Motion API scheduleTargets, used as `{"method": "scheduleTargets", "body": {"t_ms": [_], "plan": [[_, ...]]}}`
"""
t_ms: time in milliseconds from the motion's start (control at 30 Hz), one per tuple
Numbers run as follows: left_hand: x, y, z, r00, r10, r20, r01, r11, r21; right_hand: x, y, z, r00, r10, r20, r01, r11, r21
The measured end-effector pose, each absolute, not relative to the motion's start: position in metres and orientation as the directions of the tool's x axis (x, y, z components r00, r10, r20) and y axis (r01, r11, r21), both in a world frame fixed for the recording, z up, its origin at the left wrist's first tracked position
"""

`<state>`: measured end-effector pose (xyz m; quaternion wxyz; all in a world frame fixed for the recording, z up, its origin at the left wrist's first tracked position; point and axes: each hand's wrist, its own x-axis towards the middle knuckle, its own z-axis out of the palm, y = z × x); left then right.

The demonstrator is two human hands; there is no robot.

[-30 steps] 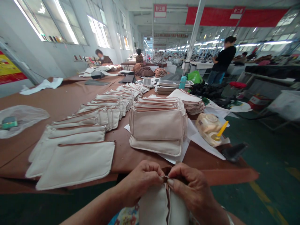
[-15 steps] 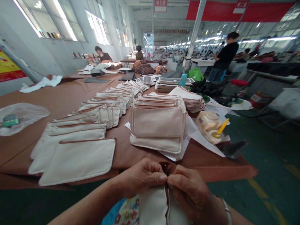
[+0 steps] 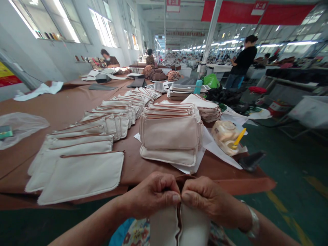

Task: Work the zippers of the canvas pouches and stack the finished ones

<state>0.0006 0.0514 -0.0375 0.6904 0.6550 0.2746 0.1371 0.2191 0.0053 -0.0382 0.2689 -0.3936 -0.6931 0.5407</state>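
Observation:
Close to my body, below the table's front edge, is a cream pouch (image 3: 193, 227) with a brown-edged opening running down its middle. My left hand (image 3: 153, 194) pinches one side of that opening between thumb and fingers. On the opposite side, my right hand (image 3: 207, 196) grips the other edge, thumb nearly touching the left thumb. Brown material shows between and behind the hands. Just beyond them stands a pile of cream pouches (image 3: 169, 133). To the left, more pouches lie overlapped in a long row, the nearest pouch (image 3: 84, 177) flat at the table edge.
The brown-covered table (image 3: 71, 107) carries another pouch stack (image 3: 205, 106), a glue-stained container (image 3: 224, 135) with a yellow-handled tool (image 3: 239, 138), a dark object (image 3: 252, 161) at the right corner, and a plastic bag (image 3: 23, 128). A person (image 3: 244, 61) stands beyond at right.
My right hand has turned and shifted slightly, its fingers now curled over the pouch's edge. The pouch's opening shows more fully between my hands. The view has shifted a little.

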Motion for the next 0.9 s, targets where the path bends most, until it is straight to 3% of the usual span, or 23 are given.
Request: {"method": "scheduleTargets", "body": {"t_ms": [100, 200, 267, 433, 600, 733, 833, 900], "plan": [[0.007, 0.040, -0.043, 0.813, 0.555, -0.176, 0.037, 0.252, 0.967, 0.212, 0.002, -0.049, -0.561, 0.828, 0.011, 0.018, 0.026, -0.999], [0.014, 0.031, -0.054, 0.777, 0.595, -0.204, -0.117, 0.455, 0.883, 0.207, -0.001, -0.065, -0.548, 0.836, 0.019, -0.266, -0.153, -0.952], [0.015, 0.030, -0.058, 0.765, 0.604, -0.224, -0.134, 0.489, 0.862, 0.206, -0.002, -0.072, -0.520, 0.854, 0.007, -0.329, -0.192, -0.925], [0.007, 0.046, -0.041, 0.743, 0.606, -0.285, 0.050, 0.374, 0.926, 0.219, -0.006, -0.074, -0.474, 0.879, -0.046, -0.205, -0.162, -0.965], [0.006, 0.048, -0.027, 0.807, 0.519, -0.280, 0.183, 0.231, 0.956, 0.222, -0.003, -0.071, -0.479, 0.878, -0.006, -0.049, -0.033, -0.998], [0.007, 0.036, -0.034, 0.668, 0.710, -0.224, 0.170, 0.148, 0.974, 0.224, 0.007, -0.058, -0.438, 0.890, 0.129, 0.157, 0.217, -0.963], [0.004, 0.028, -0.035, 0.429, 0.901, -0.058, 0.223, -0.043, 0.974, 0.231, 0.007, -0.042, -0.309, 0.917, 0.250, 0.333, 0.351, -0.875], [0.004, 0.022, -0.033, 0.312, 0.945, 0.101, 0.286, -0.195, 0.938, 0.230, 0.004, -0.038, -0.326, 0.916, 0.235, 0.325, 0.342, -0.881]]}}
